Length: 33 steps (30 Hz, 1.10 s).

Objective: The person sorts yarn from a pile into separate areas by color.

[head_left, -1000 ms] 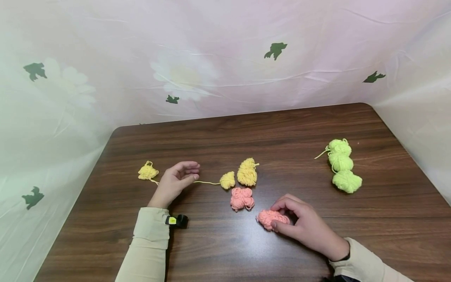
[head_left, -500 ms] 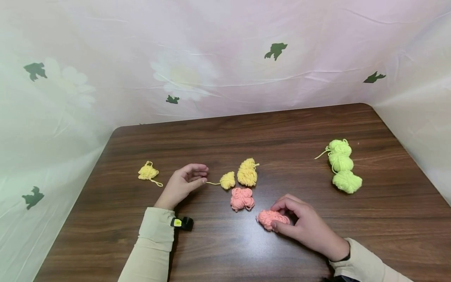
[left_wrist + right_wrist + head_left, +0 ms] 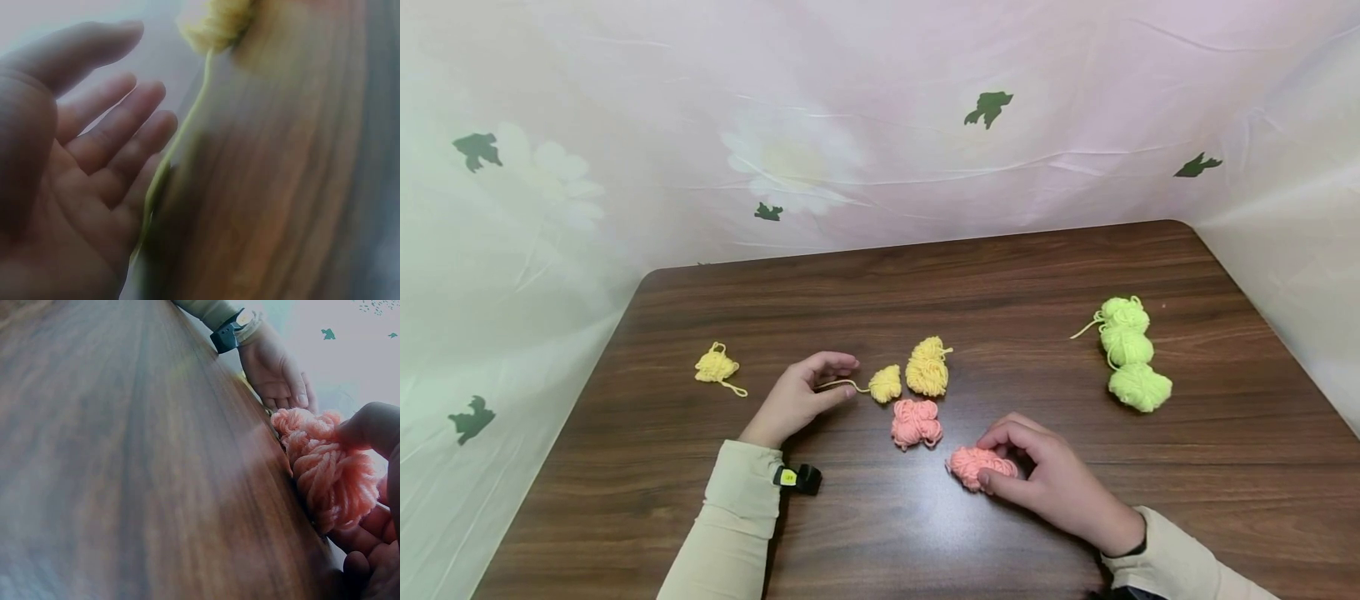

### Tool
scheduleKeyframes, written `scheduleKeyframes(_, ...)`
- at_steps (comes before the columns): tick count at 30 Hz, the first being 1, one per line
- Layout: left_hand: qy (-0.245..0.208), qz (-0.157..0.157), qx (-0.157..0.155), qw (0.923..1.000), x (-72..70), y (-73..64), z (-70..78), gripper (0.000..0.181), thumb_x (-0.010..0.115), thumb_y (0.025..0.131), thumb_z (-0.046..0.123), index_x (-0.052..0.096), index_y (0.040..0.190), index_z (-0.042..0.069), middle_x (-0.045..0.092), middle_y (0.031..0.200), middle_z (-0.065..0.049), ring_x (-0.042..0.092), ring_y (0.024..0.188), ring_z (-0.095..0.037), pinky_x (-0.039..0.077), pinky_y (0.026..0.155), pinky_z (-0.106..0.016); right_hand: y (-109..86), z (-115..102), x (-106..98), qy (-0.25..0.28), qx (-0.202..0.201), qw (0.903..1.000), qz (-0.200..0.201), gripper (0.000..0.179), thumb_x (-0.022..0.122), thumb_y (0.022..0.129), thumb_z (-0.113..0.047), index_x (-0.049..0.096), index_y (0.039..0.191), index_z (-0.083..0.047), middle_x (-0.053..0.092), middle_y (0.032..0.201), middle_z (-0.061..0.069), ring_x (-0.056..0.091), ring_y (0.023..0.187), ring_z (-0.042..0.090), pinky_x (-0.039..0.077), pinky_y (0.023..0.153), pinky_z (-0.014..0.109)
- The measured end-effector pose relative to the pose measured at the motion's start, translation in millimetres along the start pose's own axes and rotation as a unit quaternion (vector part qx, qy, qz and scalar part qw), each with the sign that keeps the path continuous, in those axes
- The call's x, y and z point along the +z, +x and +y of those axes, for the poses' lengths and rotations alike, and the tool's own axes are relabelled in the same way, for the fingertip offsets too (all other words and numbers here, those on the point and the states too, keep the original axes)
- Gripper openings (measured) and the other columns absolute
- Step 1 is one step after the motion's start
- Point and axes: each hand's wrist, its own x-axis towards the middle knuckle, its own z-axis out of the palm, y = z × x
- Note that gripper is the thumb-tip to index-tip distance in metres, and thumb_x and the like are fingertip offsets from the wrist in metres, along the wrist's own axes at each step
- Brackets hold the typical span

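Note:
My right hand (image 3: 1052,475) grips a coral yarn bundle (image 3: 331,469) between thumb and fingers, low at the tabletop. Left of it lies a second coral yarn bundle (image 3: 916,422). My left hand (image 3: 801,396) is held with relaxed fingers and nothing between them, its fingertips just left of a small yellow yarn ball (image 3: 885,384). From that ball a loose yellow strand (image 3: 199,103) runs back alongside the left palm in the left wrist view. A larger yellow yarn bundle (image 3: 927,367) sits right behind the small ball.
At the far left lies another yellow yarn bundle (image 3: 716,364) with a looped tail. Several lime green yarn balls (image 3: 1127,343) stand in a row on the right of the wooden table (image 3: 1037,292). A floral cloth (image 3: 865,108) hangs behind the table.
My left hand has moved to the right, from near the far-left yellow bundle toward the small yellow ball. My right hand stays on the coral yarn bundle.

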Motion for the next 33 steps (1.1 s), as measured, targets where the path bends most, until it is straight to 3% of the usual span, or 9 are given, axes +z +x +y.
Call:
scheduleKeyframes(9,0.062,-0.025,-0.010,0.9977,10.1,1.6,5.0,0.043,0.082,0.085,0.024,0.067,0.125,0.019,0.067,0.124,0.005,0.056,0.123,-0.017,0.041,0.107,-0.046,0.3,0,0,-0.003,0.003,1.0000,-0.001,0.036,0.086,0.076,-0.011,0.068,0.103,-0.026,0.063,0.099,-0.012,0.058,0.085,0.006,0.047,0.075,0.020)
scheduleKeyframes(19,0.102,-0.033,-0.026,0.9939,18.1,3.3,8.8,0.053,0.084,0.083,0.028,0.064,0.131,0.021,0.063,0.131,0.007,0.050,0.128,-0.019,0.037,0.110,-0.046,-0.2,0,0,-0.007,0.001,1.0000,0.002,0.036,0.086,0.075,-0.010,0.068,0.102,-0.026,0.063,0.099,-0.013,0.058,0.085,0.006,0.047,0.075,0.019)
scheduleKeyframes(33,0.195,-0.027,0.000,0.9805,27.3,7.1,14.6,0.057,0.086,0.080,0.031,0.063,0.132,0.022,0.063,0.130,0.006,0.049,0.126,-0.024,0.033,0.102,-0.049,1.2,-2,0,-0.007,-0.003,1.0000,0.001,0.035,0.086,0.075,-0.010,0.068,0.102,-0.024,0.063,0.098,-0.013,0.058,0.084,0.006,0.047,0.075,0.019)
